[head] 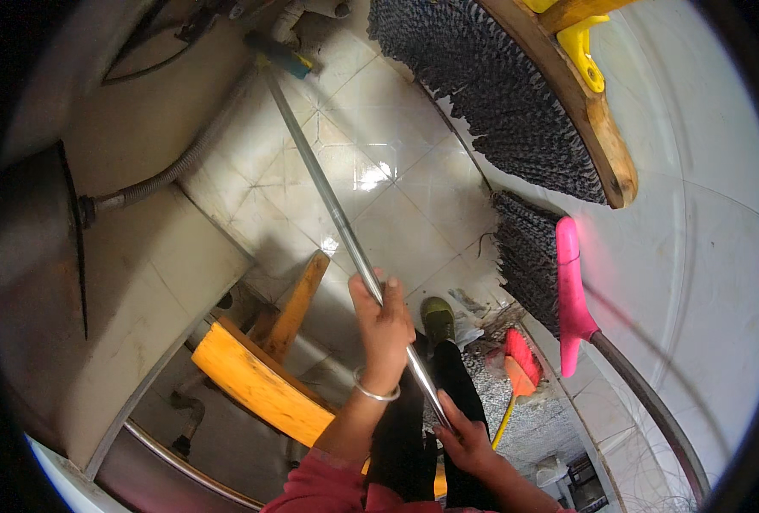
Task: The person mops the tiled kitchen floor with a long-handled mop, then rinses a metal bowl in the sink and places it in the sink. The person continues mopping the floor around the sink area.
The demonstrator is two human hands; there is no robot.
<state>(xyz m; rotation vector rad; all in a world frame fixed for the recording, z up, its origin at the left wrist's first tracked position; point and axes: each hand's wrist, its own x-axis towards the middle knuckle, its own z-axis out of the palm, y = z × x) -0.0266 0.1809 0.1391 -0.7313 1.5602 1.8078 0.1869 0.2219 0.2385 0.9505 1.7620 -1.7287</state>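
Observation:
A long metal pole (320, 176) runs slantwise over the tiled floor (379, 224). My left hand (383, 324), with a bangle at the wrist, is wrapped around it mid-length, thumb along the shaft. Lower down, near its close end, my right hand (466, 436) also grips the pole. At its far end is a narrow teal and dark head (283, 56), blurred, against the floor by the back left corner. Wet-looking glare shows on the tiles beside the pole.
Grey mop heads with a wooden bar (594, 115) and a pink bar (568, 295) are along the right wall. A yellow wooden stool (261, 381) lies left of my legs. A red broom (524, 362) is at right. A corrugated hose (181, 163) runs along the left.

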